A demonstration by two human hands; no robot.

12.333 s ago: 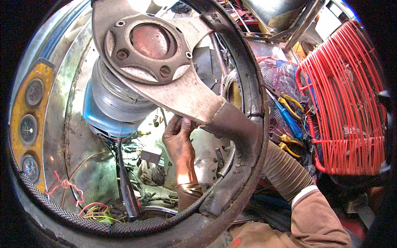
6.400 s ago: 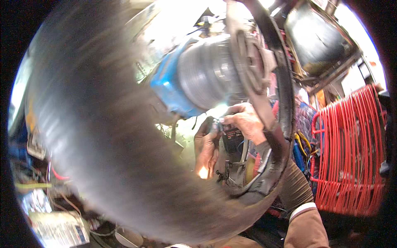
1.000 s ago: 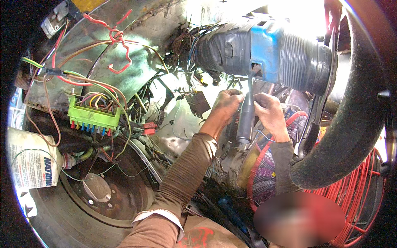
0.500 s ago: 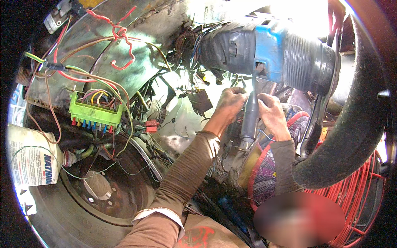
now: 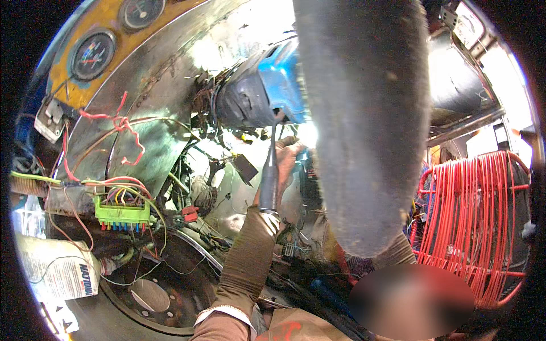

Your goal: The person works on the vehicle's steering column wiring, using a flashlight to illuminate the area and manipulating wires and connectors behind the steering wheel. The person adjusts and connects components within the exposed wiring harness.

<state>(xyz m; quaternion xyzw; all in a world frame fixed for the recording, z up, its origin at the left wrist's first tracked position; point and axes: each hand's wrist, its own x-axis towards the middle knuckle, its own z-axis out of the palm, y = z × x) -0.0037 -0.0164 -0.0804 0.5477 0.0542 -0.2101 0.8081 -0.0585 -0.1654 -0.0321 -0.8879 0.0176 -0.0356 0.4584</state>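
My left hand (image 5: 288,156) reaches up behind a dark tapered lever (image 5: 269,181) below the steering column. Its fingers are bent together near the column's underside, and the fingertips are partly lost in glare, so I cannot make out what they hold. Above them is the column's blue cover (image 5: 280,79), beside a section wrapped in black tape (image 5: 242,101). The thick dark steering wheel rim (image 5: 367,125) fills the middle right and hides my right hand. Only the brown sleeve (image 5: 398,251) of that arm shows below the rim.
Loose red wires (image 5: 122,122) hang at the left above a lime-green connector block (image 5: 122,215) with coloured wires. A white container (image 5: 57,267) stands by a wheel (image 5: 165,315). Gauges (image 5: 94,54) sit upper left. A red-corded chair back (image 5: 472,227) is at right.
The view has shifted, and the steering wheel rim now stands across the middle right. My right hand, beside the lever before, is hidden. My left hand now appears behind the lever.
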